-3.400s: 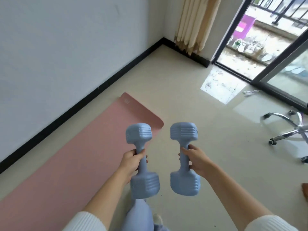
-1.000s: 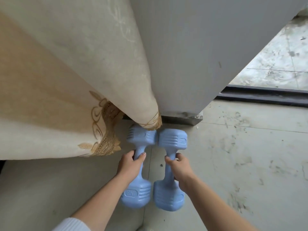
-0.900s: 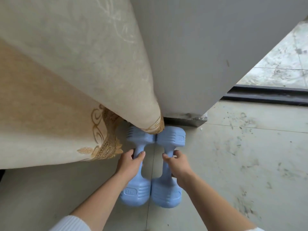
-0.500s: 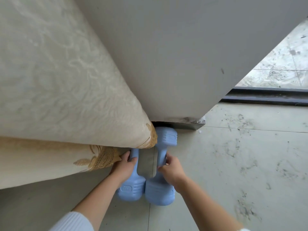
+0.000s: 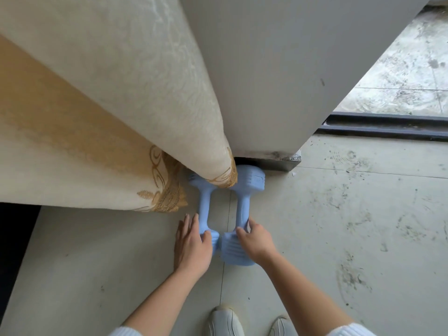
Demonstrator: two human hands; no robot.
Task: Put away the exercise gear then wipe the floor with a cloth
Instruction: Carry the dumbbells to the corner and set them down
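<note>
Head cam: two light-blue moulded dumbbells lie side by side on pale tiled floor (image 5: 97, 263), far ends at base of grey wall pillar (image 5: 278, 81). Left dumbbell (image 5: 203, 202): far head partly under hem of cream curtain w/ gold embroidery (image 5: 109, 93). Right dumbbell (image 5: 242, 202): far head just beside pillar base. Left hand (image 5: 191, 246) lies flat, fingers straight & together, over left dumbbell's near head. Right hand (image 5: 254, 241): fingers curled round right dumbbell's handle, near end. White shoes (image 5: 224, 321) at bottom edge.
</note>
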